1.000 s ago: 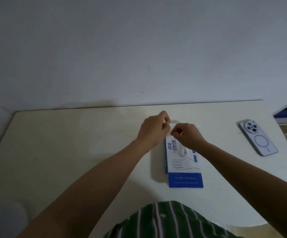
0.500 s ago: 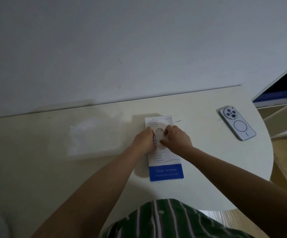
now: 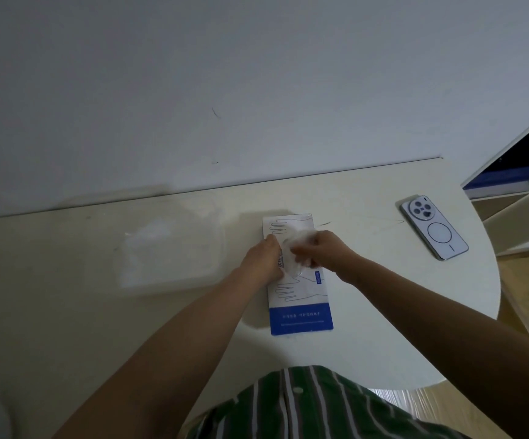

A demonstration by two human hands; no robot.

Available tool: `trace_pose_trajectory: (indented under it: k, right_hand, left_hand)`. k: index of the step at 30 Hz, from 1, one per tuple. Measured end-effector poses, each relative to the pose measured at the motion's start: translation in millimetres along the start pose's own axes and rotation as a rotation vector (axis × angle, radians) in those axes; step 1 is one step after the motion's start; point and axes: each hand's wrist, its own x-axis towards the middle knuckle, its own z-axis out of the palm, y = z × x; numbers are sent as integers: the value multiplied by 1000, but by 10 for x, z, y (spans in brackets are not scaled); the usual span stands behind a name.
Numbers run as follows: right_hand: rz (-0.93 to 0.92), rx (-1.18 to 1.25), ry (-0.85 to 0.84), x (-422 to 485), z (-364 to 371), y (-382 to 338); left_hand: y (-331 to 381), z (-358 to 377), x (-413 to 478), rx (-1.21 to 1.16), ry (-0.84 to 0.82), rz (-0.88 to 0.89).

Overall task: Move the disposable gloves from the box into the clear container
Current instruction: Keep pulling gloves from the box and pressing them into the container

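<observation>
box (image 3: 299,299) flat on table (image 3: 66,312), blue-band print illegible, left hand (image 3: 264,261) fingers curled on its 9 o'clock edge, right hand (image 3: 328,253) fingers gripping blurred clear gloves (image 3: 298,250) over box, clear container (image 3: 168,248) faint at 9 o'clock

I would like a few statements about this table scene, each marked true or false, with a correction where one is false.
1. The glove box lies flat on the table. True.
2. The smartphone lies left of the box. False: it lies right of it, camera side up.
3. The right hand pinches a clear glove over the box. True.
4. The clear container stands on top of the box. False: it stands on the table, left of the box.
5. The left hand holds the box at its left edge. True.
</observation>
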Motion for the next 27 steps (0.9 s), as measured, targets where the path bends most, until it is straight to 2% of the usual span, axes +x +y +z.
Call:
trace_pose_trajectory:
  k: [2,5,7,10,12,15,17,18,20,22,27]
  right_hand:
    - [-68,25,23,-11,-15,-22]
    - [-229,359,161,-41,-138,-132]
    - [-238,567,195,-74,-238,-250]
    - [-209,642,142,-136,-347,-411]
    - [-194,649,84,-167,-368,-474]
    - [-195,591,4,-195,-326,-510]
    - [-221,583,-52,-178,-259,-505]
    - [-239,561,-55,-170,-237,-500]
    - [-272,476,-48,-140,-155,-550]
    - [-288,360,-47,-116,-69,-636]
    - [-347,111,-162,-60,175,-866]
  left_hand:
    - [-4,5,3,-2,-7,-2]
    - [-21,9,7,13,-15,15]
    - [-27,3,6,12,-33,30]
    - [-28,-75,20,-118,-60,3]
    - [-15,-208,-3,-429,-11,-61]
    - [38,-493,-90,-1057,125,-150]
    - [18,-681,-178,-1435,151,-129]
    - [-22,-749,-192,-1538,118,-104]
    - [-167,-882,-236,-1553,21,-66]
    - [-312,-991,-276,-1462,-76,-65]
    - [-658,-1079,-377,-1083,-196,-194]
